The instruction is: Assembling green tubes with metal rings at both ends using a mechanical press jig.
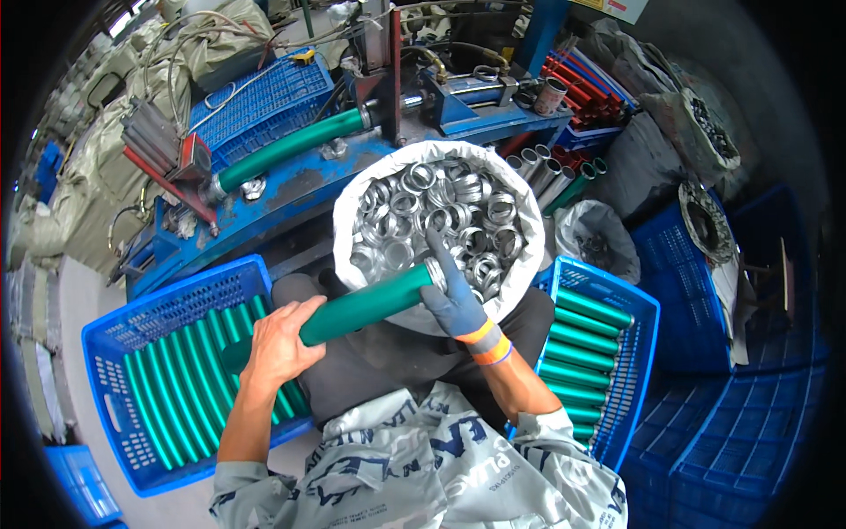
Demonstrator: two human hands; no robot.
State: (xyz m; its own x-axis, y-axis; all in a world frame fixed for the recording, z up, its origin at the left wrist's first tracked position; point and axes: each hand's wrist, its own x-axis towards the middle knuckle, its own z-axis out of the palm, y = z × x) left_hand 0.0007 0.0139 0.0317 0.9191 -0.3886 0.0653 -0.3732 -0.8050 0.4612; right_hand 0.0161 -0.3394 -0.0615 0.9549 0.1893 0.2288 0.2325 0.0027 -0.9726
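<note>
My bare left hand is wrapped round a green metal tube, which slants up to the right across my lap. At its right end sits a silver metal ring. My right hand, in a grey-blue glove with an orange cuff, holds this ring between thumb and fingers against the tube's end. Just beyond, a white sack with a rolled rim is full of loose silver rings. Whether the ring is seated inside or over the tube cannot be made out.
Blue crates with green tubes stand on my left and right. Ahead, a blue machine bench carries another green tube in a clamp. Bare and green pipes lie behind the sack, and blue crates line the far right.
</note>
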